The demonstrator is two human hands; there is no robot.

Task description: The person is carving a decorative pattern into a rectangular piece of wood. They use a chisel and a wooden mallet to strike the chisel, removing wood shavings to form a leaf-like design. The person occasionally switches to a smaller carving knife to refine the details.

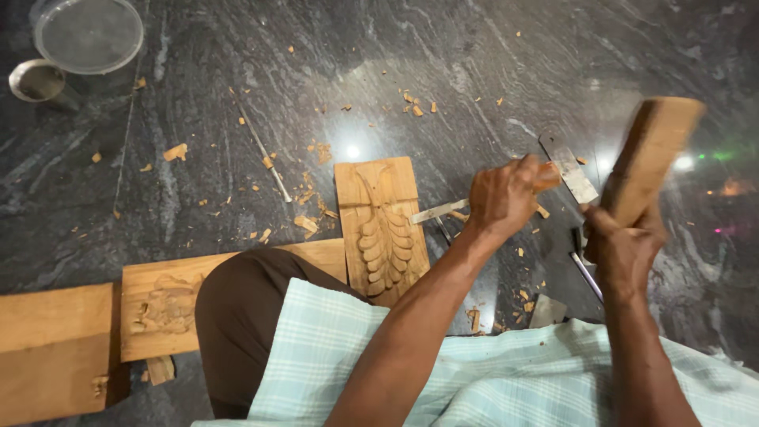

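My left hand (504,196) is closed around the handle of a chisel (439,211). Its flat metal blade points left at the right edge of a small carved wooden panel (379,229) with a leaf pattern, lying on the dark stone floor. To the right, my right hand (624,249) grips a blurred wooden block mallet (652,154), held up above and right of the chisel handle. My bent knee in brown cloth (237,316) rests against the panel's lower left.
Other flat-bladed chisels (571,170) lie on the floor between my hands. A thin metal rod (261,149) lies left of the panel. Wood chips are scattered about. A carved plank (162,308) and a plain board (55,348) sit at lower left; a clear lid (87,33) and metal cup (35,81) at top left.
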